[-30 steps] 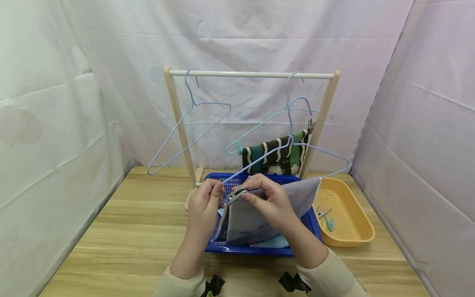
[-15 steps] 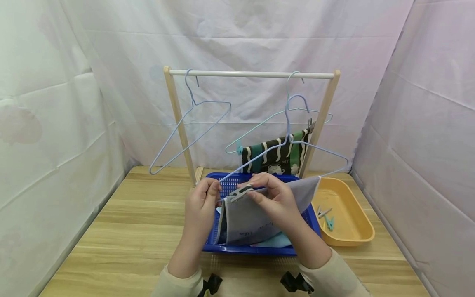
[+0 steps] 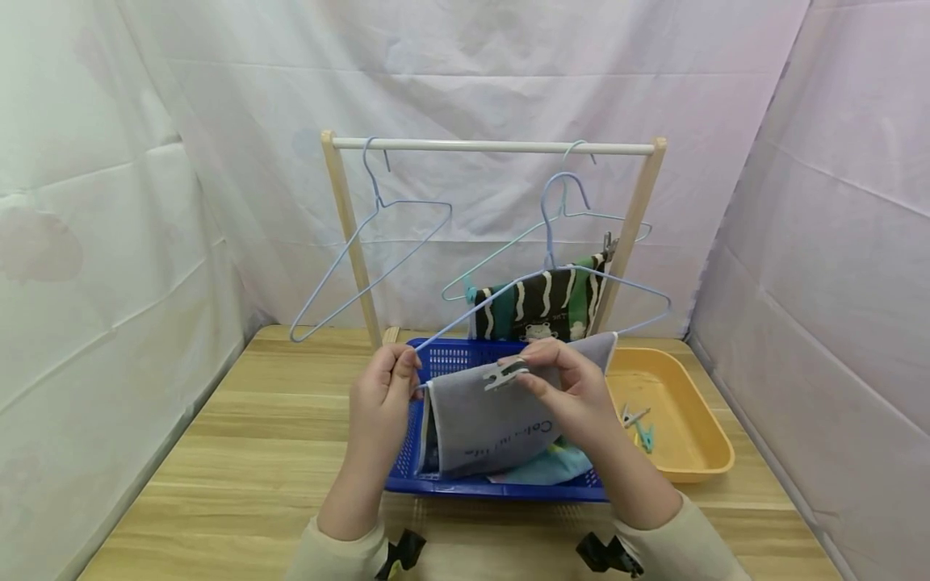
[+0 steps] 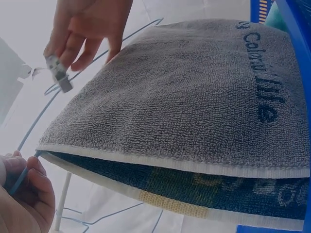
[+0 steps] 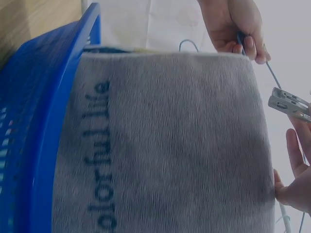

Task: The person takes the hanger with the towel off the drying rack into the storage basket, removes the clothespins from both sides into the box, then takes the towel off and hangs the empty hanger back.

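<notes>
Held a blue wire hanger (image 3: 548, 242) near its left corner in the left hand (image 3: 383, 391), closed right around the wire with thumb and curled fingers. Probably did it that way to steady the frame, with no other support visible at that end. Had a grey towel (image 3: 479, 424) folded over the hanger's lower bar, grey side out and dark patterned side in, dipping below the rim of the blue basket (image 3: 508, 490). Likely hung it doubled to balance on the bar without sliding.

Pinched a grey clothespin (image 3: 506, 374) in the right hand (image 3: 574, 391) between thumb and fingers, at the handle end, with the jaws pointing left. Gripped it there presumably for squeezing leverage. Wasn't touching the towel with it, going by both wrist views; couldn't really tell the exact jaw spread.

Had loose clips (image 3: 645, 437) in a yellow tray (image 3: 683, 403) just right of the basket, maybe for an easy right-hand reach. Also had light-blue cloth (image 3: 545, 468) in the basket, plus striped cloth (image 3: 541, 303) clipped to a pale green hanger (image 3: 564, 161) on the rack (image 3: 472, 146) behind, likely clipped against slipping.
</notes>
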Demonstrator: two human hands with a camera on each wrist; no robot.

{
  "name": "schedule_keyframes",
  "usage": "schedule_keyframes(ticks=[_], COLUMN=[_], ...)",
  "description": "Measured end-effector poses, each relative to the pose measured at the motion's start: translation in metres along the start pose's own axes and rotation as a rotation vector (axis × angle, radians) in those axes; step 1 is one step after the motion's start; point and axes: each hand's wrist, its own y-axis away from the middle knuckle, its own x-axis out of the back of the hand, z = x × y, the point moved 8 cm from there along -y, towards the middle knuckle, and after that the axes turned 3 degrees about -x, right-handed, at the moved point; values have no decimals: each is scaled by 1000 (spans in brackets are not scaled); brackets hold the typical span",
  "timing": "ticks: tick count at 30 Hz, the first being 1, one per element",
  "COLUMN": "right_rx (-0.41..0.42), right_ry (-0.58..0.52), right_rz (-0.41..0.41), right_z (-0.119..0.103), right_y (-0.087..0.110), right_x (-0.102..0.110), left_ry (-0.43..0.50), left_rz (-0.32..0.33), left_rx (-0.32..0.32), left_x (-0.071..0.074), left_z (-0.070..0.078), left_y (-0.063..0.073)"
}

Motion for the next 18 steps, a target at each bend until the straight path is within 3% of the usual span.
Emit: schedule_keyframes(ticks=[9,18], right_rx=[12,-129], right_ry=[2,166], right_rz=[53,151], right_z=[3,9], right_y=[9,18], right_x=[29,56], left_ry=[-3,-12], left_rz=[18,35], left_rx=[5,9], left_x=[7,14], left_z=[0,-4], left_y=[-1,-1])
